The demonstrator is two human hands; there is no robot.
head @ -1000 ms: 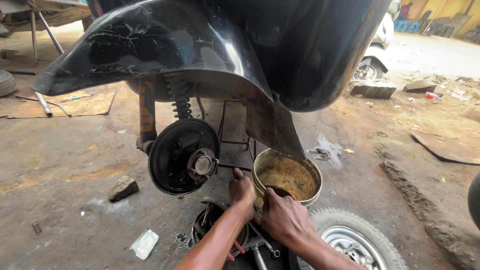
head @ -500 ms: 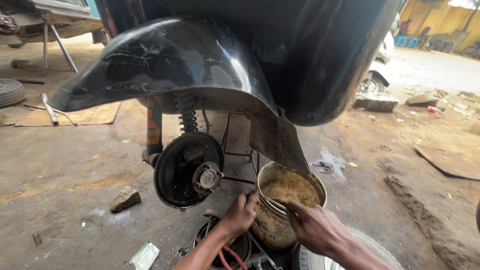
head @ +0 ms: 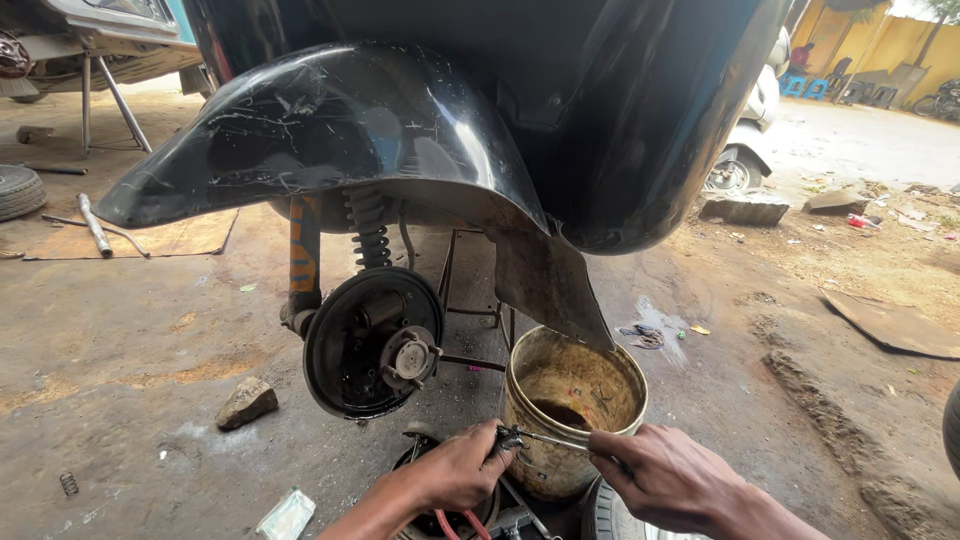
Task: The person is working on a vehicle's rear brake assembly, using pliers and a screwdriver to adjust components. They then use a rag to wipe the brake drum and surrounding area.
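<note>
My left hand (head: 455, 468) and my right hand (head: 668, 474) together hold a small metal tool (head: 545, 438) low in the view, in front of a dirty round bucket (head: 573, 405) with dark liquid at its bottom. The left hand grips the tool's left end, the right hand its right end. Just above and to the left hangs a bare black brake backing plate with its hub (head: 375, 342), under a black mudguard (head: 320, 135) of a raised vehicle. A coil spring shock (head: 369, 228) rises behind the plate.
A stone (head: 246, 402) lies on the oily ground left of the hub. A tyre edge (head: 610, 512) and a round part with red wire (head: 440, 522) sit under my hands. A metal stand (head: 470, 300) props the vehicle. A tyre (head: 18, 190) and pipe (head: 94, 226) lie far left.
My hands have lifted from the parts on the ground and now hold a small metal tool between them in front of the bucket. The view has shifted nearer and slightly right.
</note>
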